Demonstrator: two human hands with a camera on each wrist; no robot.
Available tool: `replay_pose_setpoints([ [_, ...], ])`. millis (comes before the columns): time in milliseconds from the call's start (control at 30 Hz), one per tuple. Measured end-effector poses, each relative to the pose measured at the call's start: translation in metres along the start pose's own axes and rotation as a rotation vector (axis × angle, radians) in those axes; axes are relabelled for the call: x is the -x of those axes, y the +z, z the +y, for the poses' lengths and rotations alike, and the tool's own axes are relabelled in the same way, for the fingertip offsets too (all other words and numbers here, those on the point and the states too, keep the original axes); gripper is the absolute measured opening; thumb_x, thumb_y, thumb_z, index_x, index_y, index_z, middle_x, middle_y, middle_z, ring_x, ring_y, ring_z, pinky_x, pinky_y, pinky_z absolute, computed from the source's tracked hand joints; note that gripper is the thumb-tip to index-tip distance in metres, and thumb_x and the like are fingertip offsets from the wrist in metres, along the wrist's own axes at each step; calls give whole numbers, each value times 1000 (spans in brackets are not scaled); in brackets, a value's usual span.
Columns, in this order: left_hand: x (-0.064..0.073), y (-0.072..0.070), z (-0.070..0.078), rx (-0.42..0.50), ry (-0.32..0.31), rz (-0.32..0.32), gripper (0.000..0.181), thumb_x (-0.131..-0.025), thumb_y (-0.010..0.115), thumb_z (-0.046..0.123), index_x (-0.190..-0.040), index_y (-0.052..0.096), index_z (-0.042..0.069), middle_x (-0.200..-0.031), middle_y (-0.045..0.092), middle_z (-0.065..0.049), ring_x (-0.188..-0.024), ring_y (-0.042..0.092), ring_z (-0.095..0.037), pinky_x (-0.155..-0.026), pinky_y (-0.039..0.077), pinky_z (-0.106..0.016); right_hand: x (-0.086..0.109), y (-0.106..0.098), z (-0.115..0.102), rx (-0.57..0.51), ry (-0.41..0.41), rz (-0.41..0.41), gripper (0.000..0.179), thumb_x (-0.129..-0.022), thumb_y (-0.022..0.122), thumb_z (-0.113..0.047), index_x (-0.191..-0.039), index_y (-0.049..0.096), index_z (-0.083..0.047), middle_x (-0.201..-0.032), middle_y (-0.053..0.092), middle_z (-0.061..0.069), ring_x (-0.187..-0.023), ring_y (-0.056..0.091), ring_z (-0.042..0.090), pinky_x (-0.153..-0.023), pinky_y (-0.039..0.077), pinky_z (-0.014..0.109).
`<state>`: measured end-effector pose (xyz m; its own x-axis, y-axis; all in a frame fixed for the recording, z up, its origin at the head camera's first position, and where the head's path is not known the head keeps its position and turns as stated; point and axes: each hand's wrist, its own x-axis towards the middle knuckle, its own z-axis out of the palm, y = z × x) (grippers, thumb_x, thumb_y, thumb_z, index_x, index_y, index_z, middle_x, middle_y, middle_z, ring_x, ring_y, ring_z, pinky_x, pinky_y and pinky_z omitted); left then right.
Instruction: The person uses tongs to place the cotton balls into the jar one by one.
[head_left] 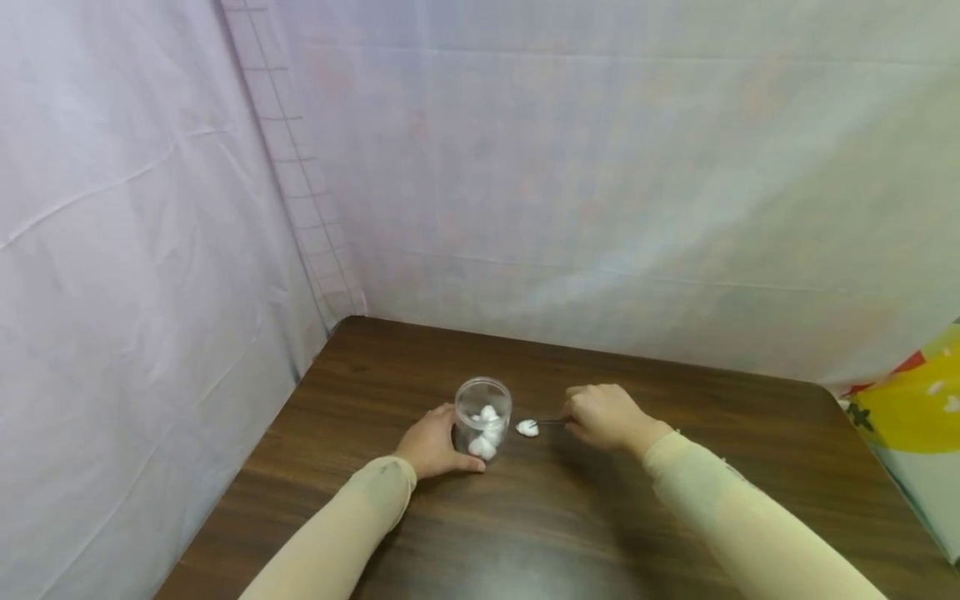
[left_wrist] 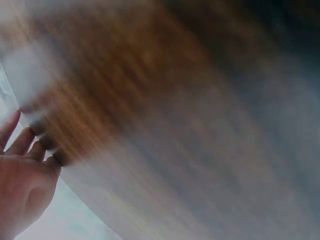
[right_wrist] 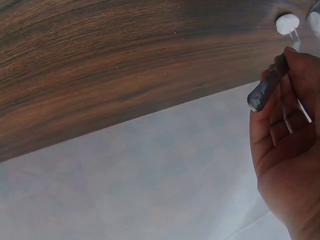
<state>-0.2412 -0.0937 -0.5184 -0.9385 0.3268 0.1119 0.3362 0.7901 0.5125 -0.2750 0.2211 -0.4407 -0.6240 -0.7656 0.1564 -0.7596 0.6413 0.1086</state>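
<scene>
A clear round jar (head_left: 483,404) with several white cotton balls inside stands on the table. My left hand (head_left: 435,446) holds its left side, thumb in front and fingers behind; in the left wrist view only part of this left hand (left_wrist: 27,180) shows, at the left edge. Metal tweezers (right_wrist: 272,82) are pinched between the thumb and fingers of my right hand (head_left: 606,417). Their two tips touch a single cotton ball (head_left: 527,428) lying just right of the jar. In the right wrist view that cotton ball (right_wrist: 287,23) sits near the top right corner.
The dark brown wooden table (head_left: 450,533) has rounded far corners. White cloth (head_left: 600,167) hangs behind it and along the left. At the far right is a yellow and red patterned item (head_left: 918,408), partly out of view.
</scene>
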Motion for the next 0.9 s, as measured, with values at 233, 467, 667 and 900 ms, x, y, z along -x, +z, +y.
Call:
replay_pose_setpoints([
  [233,3,-1,0,7,-3,3,103,-62,84,67,-141,54,7,-139,55,-9,-125,53,-32,-102,45,-49,-3,1,-2,-12,7,-21,6,-77,76,-15,-76,72,-20,-73,50,-12,-58,50,8,-47,45,30],
  [467,3,-2,2,-3,-7,-1,102,-62,85,65,-140,54,6,-137,56,-9,-124,54,-31,-103,44,-47,-2,3,-2,-3,-8,-12,10,-76,77,-15,-73,69,-20,-72,50,-12,-57,49,8,-47,45,30],
  [667,2,-2,2,-8,-6,2,103,-62,85,64,-140,54,5,-138,56,-10,-125,53,-31,-103,44,-47,-1,4,-2,21,-12,9,8,-75,77,-15,-73,70,-20,-71,50,-11,-55,48,8,-45,45,31],
  [900,1,-2,1,-10,-6,-3,103,-62,85,66,-141,53,6,-139,55,-11,-126,52,-32,-104,43,-48,-2,4,-4,37,-9,2,10,-76,76,-15,-72,68,-20,-71,49,-11,-54,47,7,-45,44,29],
])
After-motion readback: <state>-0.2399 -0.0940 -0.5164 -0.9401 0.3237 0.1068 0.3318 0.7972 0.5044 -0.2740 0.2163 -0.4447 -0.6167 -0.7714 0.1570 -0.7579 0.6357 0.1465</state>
